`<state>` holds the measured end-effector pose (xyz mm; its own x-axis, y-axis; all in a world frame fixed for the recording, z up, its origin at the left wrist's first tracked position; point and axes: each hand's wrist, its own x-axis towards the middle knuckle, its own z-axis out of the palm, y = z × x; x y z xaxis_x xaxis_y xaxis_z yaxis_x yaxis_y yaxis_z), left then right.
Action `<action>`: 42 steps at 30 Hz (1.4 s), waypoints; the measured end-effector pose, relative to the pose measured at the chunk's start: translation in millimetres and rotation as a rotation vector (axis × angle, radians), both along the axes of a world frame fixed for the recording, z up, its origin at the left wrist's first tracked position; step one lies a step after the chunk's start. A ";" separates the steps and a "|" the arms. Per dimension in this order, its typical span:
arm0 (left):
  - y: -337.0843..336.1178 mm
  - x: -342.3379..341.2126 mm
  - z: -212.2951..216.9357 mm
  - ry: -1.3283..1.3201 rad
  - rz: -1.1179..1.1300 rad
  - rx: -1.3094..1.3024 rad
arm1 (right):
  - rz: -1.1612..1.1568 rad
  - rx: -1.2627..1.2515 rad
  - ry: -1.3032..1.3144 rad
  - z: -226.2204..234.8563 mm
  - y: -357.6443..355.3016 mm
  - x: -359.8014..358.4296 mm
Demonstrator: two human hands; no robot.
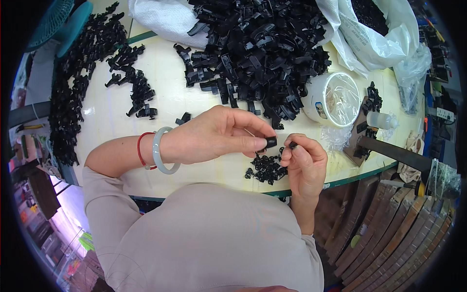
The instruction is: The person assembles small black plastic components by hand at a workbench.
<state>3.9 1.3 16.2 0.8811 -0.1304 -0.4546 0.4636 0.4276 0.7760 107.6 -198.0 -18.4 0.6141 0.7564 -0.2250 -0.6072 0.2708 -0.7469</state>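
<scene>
My left hand [219,134] pinches a small black plastic clip [271,142] between thumb and fingertips, above the table's near edge. A pale bangle [163,151] and a red cord sit on that wrist. My right hand [304,163] holds a tiny black piece [293,145] at its fingertips, a short gap from the clip. Right below both hands lies a small heap of little black parts [265,168] on the cream table [165,92].
A big pile of black plastic clips [258,48] spills from white sacks [369,34] at the back. Rows of clips [73,82] line the left side. A white tub covered with film [333,100] stands right. Dark wooden slats [389,228] lie lower right.
</scene>
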 end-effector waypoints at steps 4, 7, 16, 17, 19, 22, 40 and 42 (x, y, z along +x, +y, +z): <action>-1.8 -0.7 -7.4 -0.104 -0.016 -0.012 | -0.027 -0.049 -0.105 3.1 -0.4 -1.9; 2.8 3.6 4.0 0.062 -0.076 -0.031 | -0.072 -0.096 -0.234 10.6 0.1 -0.5; -2.3 -2.7 1.5 -0.109 0.009 0.227 | -0.410 -0.659 -1.983 53.1 10.9 65.8; -2.2 -1.8 0.0 -0.112 0.014 0.226 | -0.343 -0.693 -2.049 54.1 12.7 71.7; -1.3 -3.0 -2.9 -0.086 -0.004 0.206 | -0.306 -0.673 -2.087 49.4 16.3 79.7; -2.8 -3.7 -13.1 -0.219 0.055 0.159 | -0.244 -0.679 -2.132 48.1 19.9 82.4; -10.1 -4.6 -15.5 -0.181 0.216 -0.102 | -0.086 -0.274 -0.643 32.8 27.7 -8.9; -12.1 -4.8 -15.0 -0.198 0.269 -0.072 | -0.101 -0.234 -0.609 29.2 31.4 -12.1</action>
<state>-0.9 -10.8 1.2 0.9586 0.0928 -0.2692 0.1703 0.5711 0.8031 95.5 -166.5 10.7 0.7486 0.6622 0.0337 -0.0377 0.0933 -0.9949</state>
